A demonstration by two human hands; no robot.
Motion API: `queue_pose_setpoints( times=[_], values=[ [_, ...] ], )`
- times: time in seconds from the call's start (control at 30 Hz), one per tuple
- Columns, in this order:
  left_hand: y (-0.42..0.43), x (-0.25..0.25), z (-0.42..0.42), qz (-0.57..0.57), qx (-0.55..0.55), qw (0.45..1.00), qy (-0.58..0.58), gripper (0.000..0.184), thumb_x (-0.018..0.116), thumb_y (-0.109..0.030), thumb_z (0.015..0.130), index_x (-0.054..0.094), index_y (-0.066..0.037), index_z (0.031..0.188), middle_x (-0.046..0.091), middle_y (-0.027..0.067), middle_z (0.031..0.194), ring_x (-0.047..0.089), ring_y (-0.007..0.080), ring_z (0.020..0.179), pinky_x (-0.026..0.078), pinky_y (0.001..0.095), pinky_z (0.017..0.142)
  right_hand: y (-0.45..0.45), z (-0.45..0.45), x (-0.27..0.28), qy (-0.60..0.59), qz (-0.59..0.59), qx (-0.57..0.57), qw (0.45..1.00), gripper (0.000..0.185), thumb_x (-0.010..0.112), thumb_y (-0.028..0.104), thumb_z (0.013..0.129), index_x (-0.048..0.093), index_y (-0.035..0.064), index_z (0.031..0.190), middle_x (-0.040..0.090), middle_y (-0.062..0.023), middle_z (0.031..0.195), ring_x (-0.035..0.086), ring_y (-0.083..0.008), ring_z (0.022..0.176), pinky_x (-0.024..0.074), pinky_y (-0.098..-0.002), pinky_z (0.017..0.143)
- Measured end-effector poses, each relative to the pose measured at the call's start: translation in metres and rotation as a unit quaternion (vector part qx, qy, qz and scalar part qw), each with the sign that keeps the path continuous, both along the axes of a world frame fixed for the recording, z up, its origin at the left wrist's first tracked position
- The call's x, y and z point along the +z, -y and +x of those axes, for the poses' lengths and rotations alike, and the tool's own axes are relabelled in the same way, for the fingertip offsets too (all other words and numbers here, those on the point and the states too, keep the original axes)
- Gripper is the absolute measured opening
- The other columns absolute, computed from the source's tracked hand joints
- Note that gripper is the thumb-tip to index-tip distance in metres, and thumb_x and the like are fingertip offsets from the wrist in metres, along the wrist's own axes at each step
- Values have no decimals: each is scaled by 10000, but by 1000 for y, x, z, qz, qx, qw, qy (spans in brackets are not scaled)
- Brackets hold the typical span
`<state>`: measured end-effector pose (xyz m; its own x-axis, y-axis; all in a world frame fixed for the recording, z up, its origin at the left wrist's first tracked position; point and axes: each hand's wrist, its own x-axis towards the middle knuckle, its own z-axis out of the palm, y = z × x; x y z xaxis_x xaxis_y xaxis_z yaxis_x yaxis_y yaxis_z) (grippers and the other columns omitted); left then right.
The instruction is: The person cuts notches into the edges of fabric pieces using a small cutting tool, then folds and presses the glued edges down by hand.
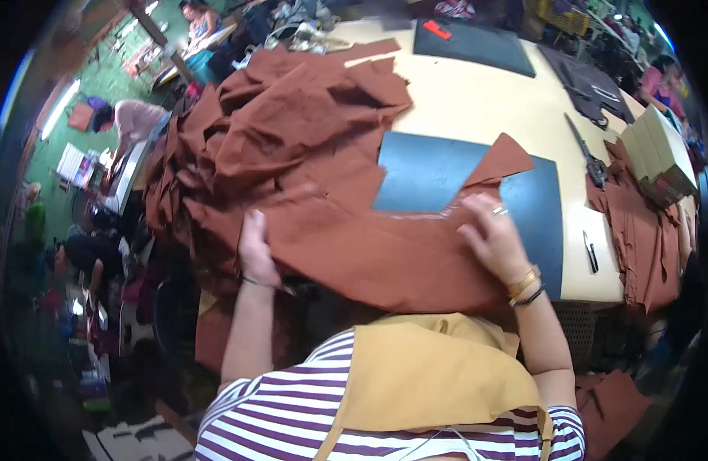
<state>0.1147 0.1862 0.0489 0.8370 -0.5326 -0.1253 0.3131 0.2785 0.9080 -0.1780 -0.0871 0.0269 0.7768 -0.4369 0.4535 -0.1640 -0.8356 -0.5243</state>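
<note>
A wide piece of brown fabric spreads across the near edge of the table, joined to or lying against a big crumpled heap of the same cloth at the left. My left hand holds the fabric's left edge, its fingers partly hidden by blur and cloth. On the right, my right hand rests on the fabric with its fingers apart. Beyond it a narrow strip of the cloth lies over a blue-grey cutting mat.
Large scissors, a pen-like tool, a cardboard box and more brown fabric lie at the right. A dark mat with a red item is at the back. People work at the left, behind and at the right.
</note>
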Motion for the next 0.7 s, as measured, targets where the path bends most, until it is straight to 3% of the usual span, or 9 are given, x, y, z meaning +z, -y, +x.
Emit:
queue_pose_setpoints(
  times=[0.1, 0.2, 0.27, 0.4, 0.43, 0.5, 0.57, 0.63, 0.7],
  values=[
    [-76, 33, 73, -44, 71, 994, 77, 415, 490, -330, 995, 578, -14, 1249, 620, 101, 1238, 601, 245, 1129, 471, 393, 994, 30, -18, -25, -47, -3, -75, 996, 356, 695, 141, 848, 605, 14, 1168, 608, -186, 1226, 556, -356, 1154, 428, -426, 1011],
    [-169, 97, 105, 1, 292, 952, 86, 396, 482, -276, 969, 593, -5, 1235, 623, 138, 1243, 602, 287, 1146, 466, 427, 1011, 32, -21, -29, -53, 2, -74, 996, 316, 666, 143, 883, 613, 11, 1166, 602, -187, 1236, 554, -352, 1164, 432, -411, 1008],
    [-258, 122, 133, 35, 370, 916, 151, 414, 470, -231, 942, 563, 3, 1270, 603, 143, 1280, 555, 320, 1212, 430, 474, 1049, 30, -21, -30, -83, -11, -75, 994, 311, 653, 143, 896, 614, 16, 1177, 595, -185, 1249, 557, -344, 1163, 435, -401, 1001],
    [-403, 178, 144, 27, 652, 719, 238, 377, 477, -204, 922, 592, 67, 1157, 619, 211, 1222, 609, 336, 1118, 479, 442, 1010, 35, -22, -35, -104, -24, -64, 992, 309, 616, 159, 936, 602, 8, 1205, 575, -168, 1297, 549, -317, 1196, 419, -378, 1016],
    [-423, 191, 127, 181, 685, 646, 284, 399, 462, -219, 931, 572, 97, 1149, 615, 243, 1203, 609, 363, 1101, 480, 445, 995, 36, -22, -37, -102, -22, -63, 993, 309, 615, 162, 939, 603, 9, 1207, 574, -165, 1300, 549, -312, 1199, 419, -377, 1015],
    [-435, 197, 107, 368, 707, 518, 310, 447, 439, -249, 946, 535, 139, 1147, 607, 294, 1170, 605, 406, 1079, 475, 462, 966, 39, -23, -42, -100, -20, -64, 993, 309, 615, 165, 942, 604, 12, 1210, 573, -160, 1303, 549, -306, 1201, 419, -375, 1015],
    [-365, 200, 69, 444, 725, 441, 288, 490, 420, -277, 957, 500, 162, 1159, 597, 334, 1139, 597, 440, 1068, 465, 490, 939, 40, -23, -43, -101, -20, -67, 992, 310, 616, 166, 943, 605, 14, 1213, 574, -157, 1303, 550, -304, 1200, 419, -373, 1015],
    [-377, 168, 97, 515, 644, 416, 383, 564, 396, -340, 965, 485, 202, 1093, 574, 409, 1091, 591, 512, 998, 459, 535, 906, 38, -22, -41, -85, -14, -54, 995, 296, 631, 166, 928, 619, 23, 1186, 583, -162, 1283, 557, -311, 1181, 432, -381, 1002],
    [-373, 107, 135, 559, 579, 436, 403, 491, 371, -378, 1007, 462, 101, 1073, 577, 387, 1075, 567, 514, 1038, 451, 547, 878, 36, -22, -36, -76, -20, -55, 995, 285, 643, 165, 916, 627, 26, 1165, 590, -166, 1265, 564, -317, 1163, 443, -385, 991]
  ],
)
